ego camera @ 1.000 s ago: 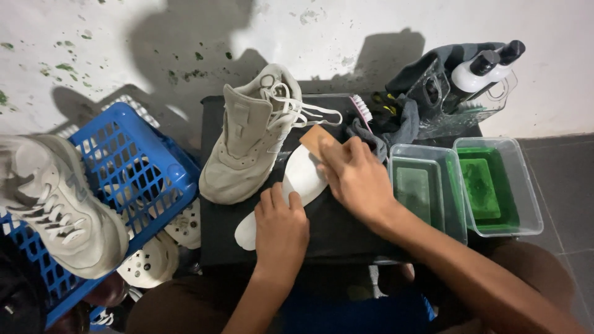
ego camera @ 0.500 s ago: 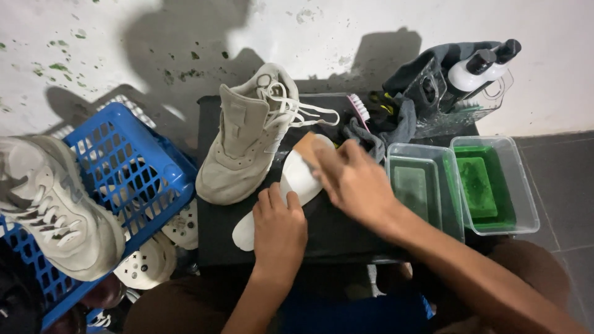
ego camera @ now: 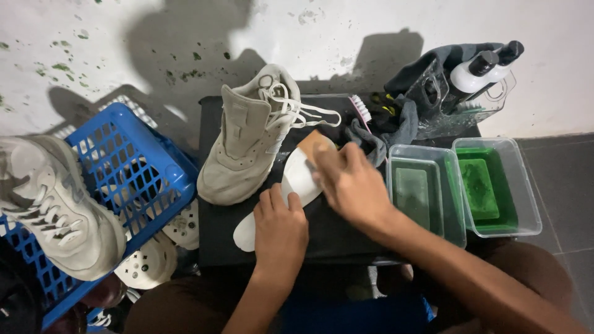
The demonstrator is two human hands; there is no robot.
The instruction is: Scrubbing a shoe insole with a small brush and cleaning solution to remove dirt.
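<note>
Scrubbing a white insole on a black work surface, seen from the head camera. The insole lies with its long axis running diagonally, heel end near the person at lower left and toe end away at upper right. The left hand presses flat on the near half, fingers spread and extended rather than curled, pinning it down. The right hand is closed over a wooden-backed brush at the far end of the insole; the bristles are hidden beneath the hand, so contact with the insole is probable but not plainly visible. The right hand is thus nearer the toe end, the left nearer the heel.

Just beside the insole on its left stands a beige sneaker, its loose laces trailing toward the brush. To the right of the right hand sit two clear tubs of green liquid, with a grey cloth behind them. A blue basket at far left carries a second sneaker.
</note>
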